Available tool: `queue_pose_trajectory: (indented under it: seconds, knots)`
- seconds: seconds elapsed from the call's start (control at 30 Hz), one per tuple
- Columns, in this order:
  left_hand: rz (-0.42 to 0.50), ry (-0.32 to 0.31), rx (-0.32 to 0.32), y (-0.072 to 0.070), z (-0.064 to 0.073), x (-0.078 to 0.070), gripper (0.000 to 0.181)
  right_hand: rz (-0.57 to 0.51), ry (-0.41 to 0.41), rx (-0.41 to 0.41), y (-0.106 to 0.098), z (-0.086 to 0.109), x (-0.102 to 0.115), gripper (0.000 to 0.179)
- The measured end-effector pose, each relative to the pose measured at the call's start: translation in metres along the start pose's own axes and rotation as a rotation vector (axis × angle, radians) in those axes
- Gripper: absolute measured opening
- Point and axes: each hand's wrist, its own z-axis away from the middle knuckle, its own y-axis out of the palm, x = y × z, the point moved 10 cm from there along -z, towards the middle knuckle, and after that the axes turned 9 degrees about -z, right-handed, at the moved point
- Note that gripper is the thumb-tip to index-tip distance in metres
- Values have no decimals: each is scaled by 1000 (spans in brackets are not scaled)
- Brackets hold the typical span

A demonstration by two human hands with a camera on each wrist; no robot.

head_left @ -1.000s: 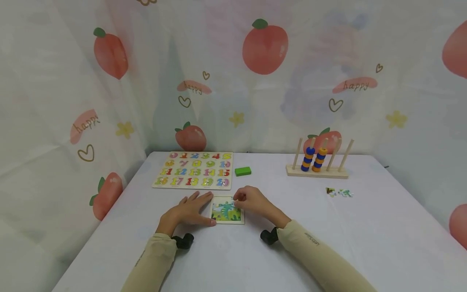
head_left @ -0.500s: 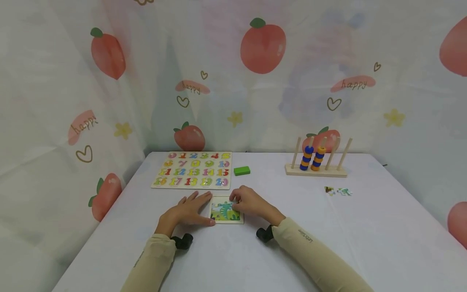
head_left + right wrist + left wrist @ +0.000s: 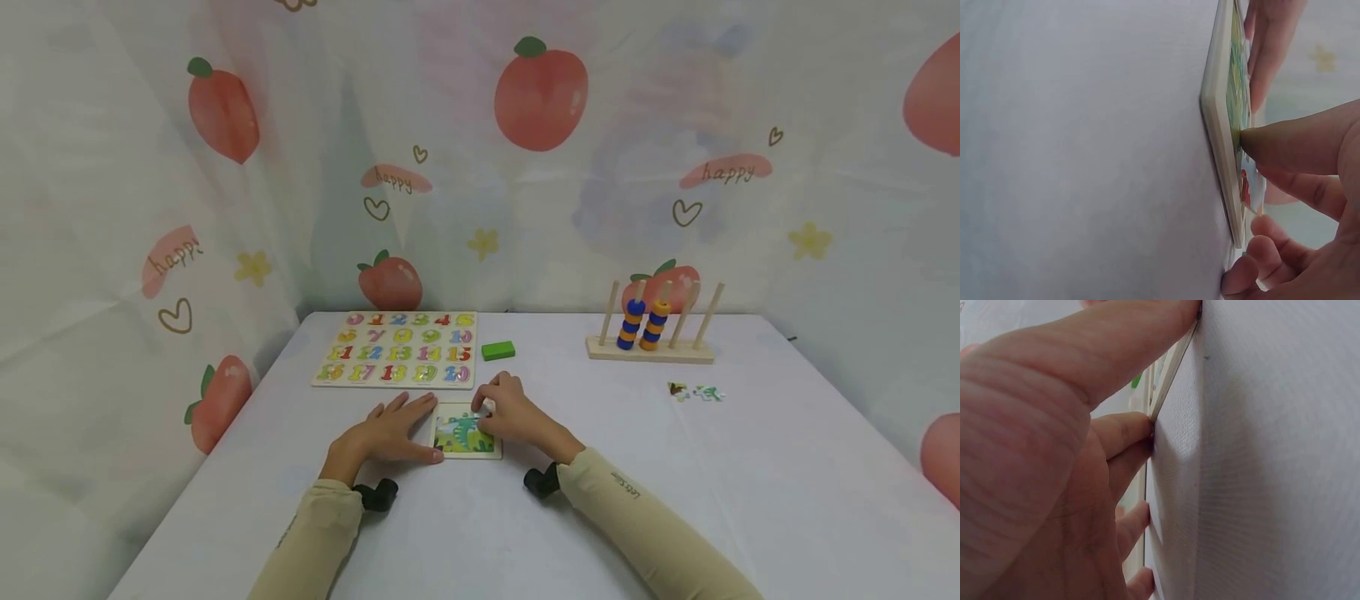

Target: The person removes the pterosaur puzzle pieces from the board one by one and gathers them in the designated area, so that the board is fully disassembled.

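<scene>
A small wooden jigsaw tray (image 3: pixel 472 456) with a green dinosaur picture lies flat on the white table. My left hand (image 3: pixel 386 431) is spread on the table, its thumb and index finger touching the tray's left corners. Over the upper right of the tray, my right hand (image 3: pixel 513 411) pinches a jigsaw piece (image 3: pixel 1250 181) between thumb and fingers. Pale blue and red print shows on this piece, which stands tilted against the tray in the right wrist view. The fingers hide part of it and of the picture beneath.
Behind my left hand lies a number puzzle board (image 3: pixel 397 350), with a green block (image 3: pixel 498 351) beside it. A wooden peg stand (image 3: pixel 649 350) with blue and orange beads is at the back right. Loose jigsaw pieces (image 3: pixel 708 393) lie in front of it.
My right hand has shifted slightly left over the tray, and its index finger and knuckles have risen, showing more of the piece. My left hand stays where it was.
</scene>
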Motion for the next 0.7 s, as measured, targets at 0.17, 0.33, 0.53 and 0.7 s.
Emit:
queue_pose_trajectory:
  seconds: [0.17, 0.33, 0.53, 0.7]
  knots:
    - [6, 1, 3, 0, 0, -2, 104, 11, -7, 0, -2, 2, 1, 11]
    - [-1, -4, 16, 0, 2, -4, 103, 13, -25, -19, -5, 3, 1, 11]
    - [-19, 10, 18, -6, 8, -9, 102, -59, -34, -58, -11, 3, 1, 16]
    - [-7, 25, 26, -13, 16, -15, 103, -78, -52, -81, -13, 3, 5, 23]
